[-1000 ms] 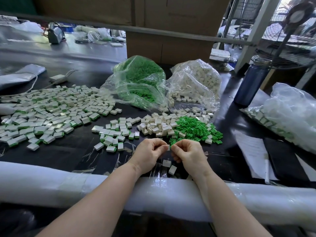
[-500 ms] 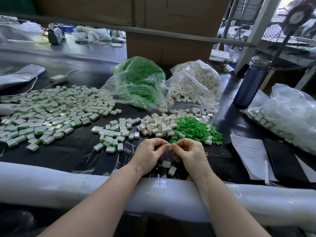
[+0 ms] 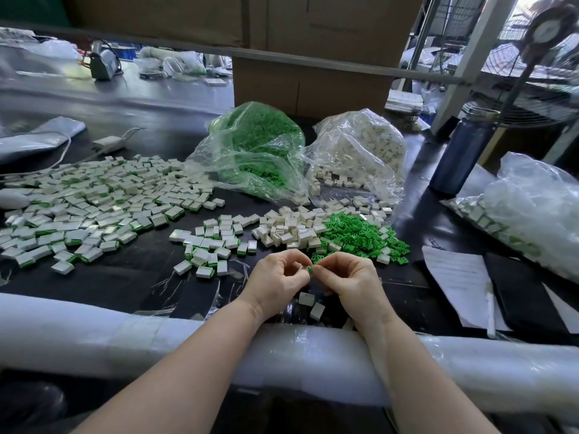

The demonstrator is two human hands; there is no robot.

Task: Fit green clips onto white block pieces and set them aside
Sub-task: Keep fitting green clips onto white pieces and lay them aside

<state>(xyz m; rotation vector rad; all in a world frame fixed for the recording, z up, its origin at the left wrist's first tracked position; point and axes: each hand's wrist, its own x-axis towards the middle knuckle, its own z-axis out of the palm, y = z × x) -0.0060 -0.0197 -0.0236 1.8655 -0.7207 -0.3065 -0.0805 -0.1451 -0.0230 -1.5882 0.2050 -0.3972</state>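
Note:
My left hand [image 3: 277,281] and my right hand [image 3: 347,278] meet fingertip to fingertip just above the dark table near its front edge. Between them shows a small green clip [image 3: 310,269], pinched by the right fingers; the left fingers curl round a piece that stays mostly hidden. Two loose white blocks [image 3: 310,303] lie on the table under the hands. Behind the hands lie a heap of plain white blocks [image 3: 291,228] and a heap of green clips [image 3: 360,234]. Finished pieces with green edges lie in a small group [image 3: 213,245] and a wide spread [image 3: 84,208] at the left.
A bag of green clips [image 3: 257,148] and a bag of white blocks [image 3: 363,148] stand at the back. A blue bottle [image 3: 460,151] and another filled bag [image 3: 532,214] are at the right, with papers [image 3: 457,283] beside them. A padded white roll [image 3: 125,336] runs along the front edge.
The hands have stayed together in the same spot. A green clip now shows between the fingertips where a pale piece showed before.

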